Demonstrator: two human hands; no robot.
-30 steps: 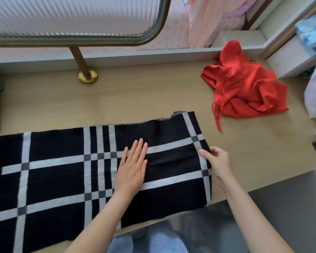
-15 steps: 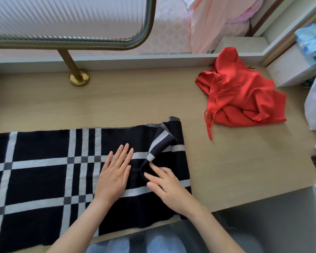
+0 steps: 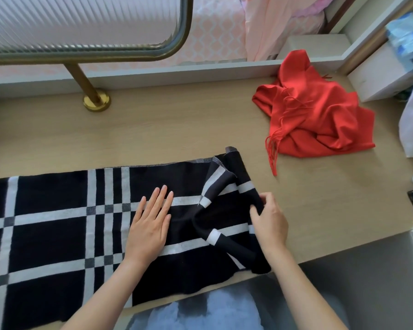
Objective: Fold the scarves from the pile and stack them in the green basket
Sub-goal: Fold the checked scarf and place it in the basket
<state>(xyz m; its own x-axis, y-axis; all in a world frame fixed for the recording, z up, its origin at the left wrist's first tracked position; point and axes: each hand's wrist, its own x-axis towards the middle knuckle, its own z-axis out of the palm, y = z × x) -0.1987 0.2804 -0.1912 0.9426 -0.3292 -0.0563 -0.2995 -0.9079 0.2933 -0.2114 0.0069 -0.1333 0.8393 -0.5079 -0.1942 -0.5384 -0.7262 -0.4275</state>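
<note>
Black checked scarf [image 3: 48,246]: left hand [image 3: 150,225] presses flat, grip apart; right hand [image 3: 270,222] has its grip pinched on the bunched end. I would smooth that end, then fold it over with edges matched.

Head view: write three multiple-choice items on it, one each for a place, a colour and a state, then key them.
1. Where does the red scarf lie?
A. On top of the black scarf
B. On the table, apart from the black scarf, beyond its right end
C. Under the black scarf

2. What colour are the black scarf's stripes?
A. Yellow
B. Green
C. Pale grey-white

3. What is the right hand doing?
A. Pinching the black scarf's right end
B. Lying flat on bare table
C. Gripping the red scarf

Key: 1 B, bare wood shows between the two scarves. 2 C, pale bands cross the black cloth. 3 A, its fingers curl round the bunched edge, while the left hand lies flat on the scarf.
</note>
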